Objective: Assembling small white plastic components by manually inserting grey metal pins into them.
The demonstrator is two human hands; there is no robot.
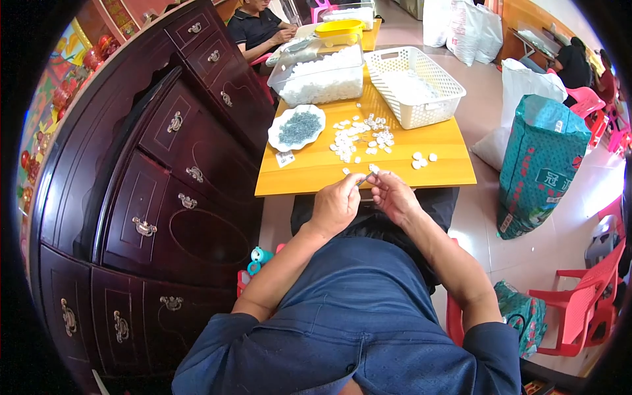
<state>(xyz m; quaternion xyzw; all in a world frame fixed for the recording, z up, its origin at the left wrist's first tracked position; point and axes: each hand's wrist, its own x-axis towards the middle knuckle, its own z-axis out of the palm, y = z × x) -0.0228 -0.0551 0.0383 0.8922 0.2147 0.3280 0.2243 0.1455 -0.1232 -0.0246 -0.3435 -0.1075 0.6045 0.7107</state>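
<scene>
Just over the table's front edge, my left hand and my right hand meet at the fingertips. A small white piece, seemingly plastic, is pinched in my right fingers. My left thumb and forefinger are closed on something small and dark that I cannot make out. Beyond my hands, a loose pile of small white pieces lies on the yellow table. Several round white pieces sit to the right. At the left, a white scalloped plate holds a heap of small grey-blue parts.
A clear tub of white pieces and a cream basket stand at the table's far side, near a yellow basin. Dark wooden drawers flank my left; a green sack and red chair my right. A co-worker sits beyond.
</scene>
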